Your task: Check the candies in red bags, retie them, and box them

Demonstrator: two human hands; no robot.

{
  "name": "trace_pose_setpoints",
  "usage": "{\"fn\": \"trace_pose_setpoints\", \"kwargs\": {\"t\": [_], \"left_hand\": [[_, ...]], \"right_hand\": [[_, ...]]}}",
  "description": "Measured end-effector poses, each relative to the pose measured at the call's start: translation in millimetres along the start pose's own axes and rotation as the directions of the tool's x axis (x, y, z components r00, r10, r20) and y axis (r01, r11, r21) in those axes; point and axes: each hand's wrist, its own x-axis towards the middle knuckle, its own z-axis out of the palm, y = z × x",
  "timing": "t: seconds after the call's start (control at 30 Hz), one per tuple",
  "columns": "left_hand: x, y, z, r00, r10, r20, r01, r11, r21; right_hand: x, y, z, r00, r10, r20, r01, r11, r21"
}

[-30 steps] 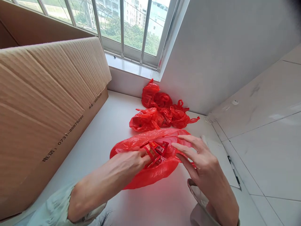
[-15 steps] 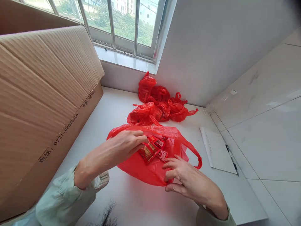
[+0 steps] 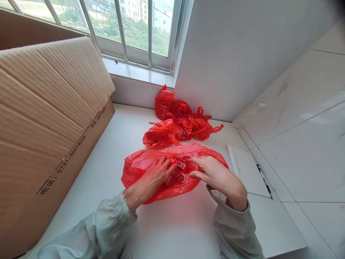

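A red plastic bag (image 3: 134,172) lies open on the white table in front of me. Several small red snack packets (image 3: 183,177) rest inside it, some with pale labels. My left hand (image 3: 157,172) reaches into the bag from the left, its fingers spread over the packets and covering part of them. At the packets' right side is my right hand (image 3: 208,168), thumb and fingers apart around their edge. Neither hand shows a grip on anything.
Several knotted red bags (image 3: 179,122) sit against the wall under the barred window (image 3: 134,32). On the left stands a large cardboard box (image 3: 54,104) with its flap hanging out. A notebook (image 3: 248,172) and a pen (image 3: 264,181) lie at the right by the tiled wall.
My left hand has lowered flat onto the packets. My right hand has moved from the bag's front rim up and inward, beside them. The bag's mouth is spread wider.
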Motion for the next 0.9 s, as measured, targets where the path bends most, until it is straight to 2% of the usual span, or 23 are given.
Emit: {"fn": "trace_pose_setpoints", "kwargs": {"t": [0.13, 0.3, 0.4, 0.5, 0.6, 0.7, 0.8, 0.9], "left_hand": [[5, 4, 1.3, 1.0, -0.007, -0.015, 0.008, 0.998, 0.057], [7, 7, -10.0, 0.999, 0.041, 0.006, -0.041, 0.996, 0.084], [7, 5, -20.1, 0.999, 0.027, -0.018, -0.027, 1.0, -0.012], [8, 2, -27.7, 0.998, -0.03, -0.056, 0.023, 0.992, -0.122], [8, 2, -29.9, 0.976, -0.097, -0.195, 0.047, 0.968, -0.247], [8, 5, -28.2, 0.935, -0.191, -0.299, 0.067, 0.922, -0.381], [7, 6, -29.4, 0.919, -0.227, -0.322, 0.066, 0.894, -0.443], [4, 5, -36.9, 0.937, -0.194, -0.292, 0.034, 0.879, -0.475]], "right_hand": [[-2, -2, -1, 0.997, 0.059, 0.052, -0.062, 0.997, 0.055], [-5, 1, 1, 0.993, 0.103, 0.057, -0.107, 0.992, 0.073], [-3, 3, 0, 0.998, 0.057, 0.025, -0.058, 0.996, 0.071], [3, -1, -3, 0.999, -0.037, -0.038, 0.042, 0.99, 0.134], [10, -11, -3, 0.989, -0.106, -0.107, 0.127, 0.969, 0.214], [15, -20, 4, 0.981, -0.157, -0.116, 0.185, 0.933, 0.309], [16, -23, 9, 0.974, -0.185, -0.128, 0.221, 0.888, 0.403], [14, -21, 7, 0.975, -0.179, -0.132, 0.22, 0.871, 0.44]]}}
